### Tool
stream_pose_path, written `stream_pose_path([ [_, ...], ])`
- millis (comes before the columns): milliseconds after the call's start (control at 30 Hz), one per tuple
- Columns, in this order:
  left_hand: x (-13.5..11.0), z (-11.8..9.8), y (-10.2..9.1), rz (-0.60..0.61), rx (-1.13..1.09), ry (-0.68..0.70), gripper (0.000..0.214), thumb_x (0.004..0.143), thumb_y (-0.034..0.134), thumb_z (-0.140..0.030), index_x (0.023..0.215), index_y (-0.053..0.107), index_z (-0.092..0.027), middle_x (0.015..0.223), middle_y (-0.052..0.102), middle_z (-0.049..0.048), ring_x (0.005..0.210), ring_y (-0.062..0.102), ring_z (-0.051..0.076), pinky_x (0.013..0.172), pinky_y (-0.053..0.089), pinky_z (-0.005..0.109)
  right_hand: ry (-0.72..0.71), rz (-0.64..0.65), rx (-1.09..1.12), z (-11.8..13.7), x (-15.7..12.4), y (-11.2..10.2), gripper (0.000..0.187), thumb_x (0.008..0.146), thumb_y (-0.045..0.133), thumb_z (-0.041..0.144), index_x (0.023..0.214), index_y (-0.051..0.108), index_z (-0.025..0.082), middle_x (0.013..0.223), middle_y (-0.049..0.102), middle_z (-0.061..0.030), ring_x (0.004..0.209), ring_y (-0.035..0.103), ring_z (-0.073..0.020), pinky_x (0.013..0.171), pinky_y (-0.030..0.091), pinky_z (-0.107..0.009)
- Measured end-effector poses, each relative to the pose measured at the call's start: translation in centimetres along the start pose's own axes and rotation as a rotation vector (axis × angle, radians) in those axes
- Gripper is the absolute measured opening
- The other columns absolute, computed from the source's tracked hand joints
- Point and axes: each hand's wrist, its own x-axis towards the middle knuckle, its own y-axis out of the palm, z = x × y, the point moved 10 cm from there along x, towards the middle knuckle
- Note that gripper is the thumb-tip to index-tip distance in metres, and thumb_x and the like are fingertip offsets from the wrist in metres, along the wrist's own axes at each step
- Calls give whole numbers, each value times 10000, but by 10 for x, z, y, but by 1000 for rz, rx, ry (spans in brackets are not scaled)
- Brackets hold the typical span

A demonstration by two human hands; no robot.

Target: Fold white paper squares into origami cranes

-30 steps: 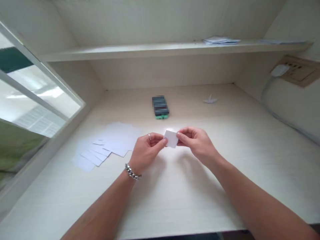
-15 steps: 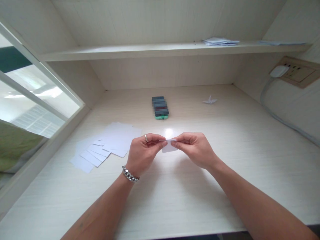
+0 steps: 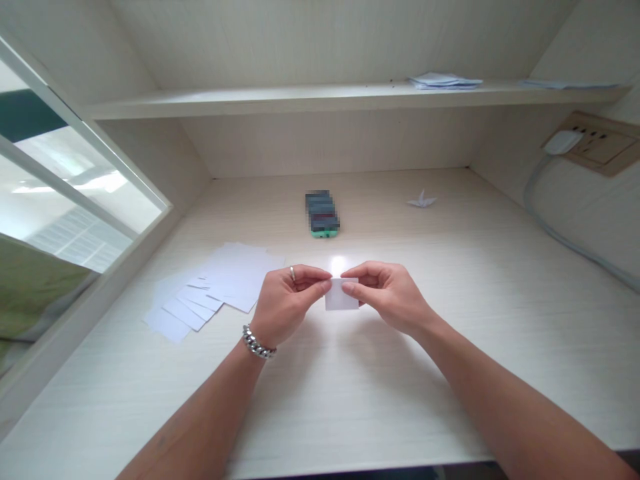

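The small white paper (image 3: 342,300) is in front of me, between my two hands over the desk (image 3: 360,413), its broad face turned toward me. My left hand (image 3: 285,303) grips its upper left corner between thumb and forefinger. My right hand (image 3: 393,293) pinches it too, near the upper right, with the thumb across the front and the other fingers curled behind. I wear a ring (image 3: 293,273) on a left finger and a chain bracelet (image 3: 259,343) on that wrist.

Left of my left hand, loose white sheets (image 3: 245,270) lie fanned and overlapping. Farther back, beyond the paper, is a dark thing with a green end (image 3: 323,213), too blurred to tell what it is. To its right sits a folded paper bird (image 3: 423,199), well apart from my hands. Above, a shelf (image 3: 290,100) carries a pile of papers (image 3: 445,81). On the right wall, a white plug (image 3: 563,142) sits in a socket plate (image 3: 607,152), its cord (image 3: 543,220) hanging toward the desk.
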Motion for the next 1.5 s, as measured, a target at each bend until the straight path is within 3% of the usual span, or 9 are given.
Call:
stream_pose_path([
  [300,2,-1,-17,-134,-126,64,270,707,789,-238,945,701,-146,763,728,27,695,689,143,692,564,257,-23,-58,41,0,0,-2,162,760,746,320,815,735,168,754,713,-40,656,632,-150,577,516,-273],
  [500,-1,3,3,17,68,-11,180,731,761,-289,810,728,-131,774,747,62,717,691,165,677,556,258,44,-97,122,-7,2,-4,227,721,769,360,812,708,161,737,701,-38,668,635,-155,578,526,-278],
  [800,-3,1,10,49,185,31,149,768,718,-296,801,741,-153,808,760,67,727,700,166,669,560,256,148,63,122,-17,0,14,271,763,720,417,850,691,162,778,674,-33,715,632,-153,603,531,-270],
  [1000,-3,9,9,43,91,-23,287,690,793,-287,905,697,-123,823,756,79,727,707,180,665,570,273,186,-50,174,-19,1,3,270,747,730,408,837,672,160,789,696,-40,721,652,-160,634,533,-285],
  [1133,-2,10,1,-24,117,1,257,708,777,-282,900,704,-128,834,747,74,737,697,172,673,561,263,230,-38,166,-22,1,5,259,720,745,394,783,642,164,771,668,-21,722,645,-157,621,520,-274],
  [1233,-2,8,-3,-56,144,15,223,727,757,-283,893,712,-140,761,727,49,683,676,159,629,547,253,215,-10,135,-21,1,8,259,721,742,394,805,632,175,758,651,-9,703,633,-149,610,511,-268],
  [1367,-2,6,3,-8,182,19,244,696,772,-254,906,716,-143,687,681,18,633,638,136,602,535,241,185,-13,124,-19,2,8,268,727,735,411,826,647,177,764,652,-8,695,617,-143,613,510,-269],
  [1500,-2,10,11,58,195,-29,215,697,759,-246,875,714,-134,757,713,53,674,659,152,632,544,262,133,-53,66,-17,3,4,267,753,708,435,786,689,171,746,669,-26,675,608,-151,606,498,-277],
])
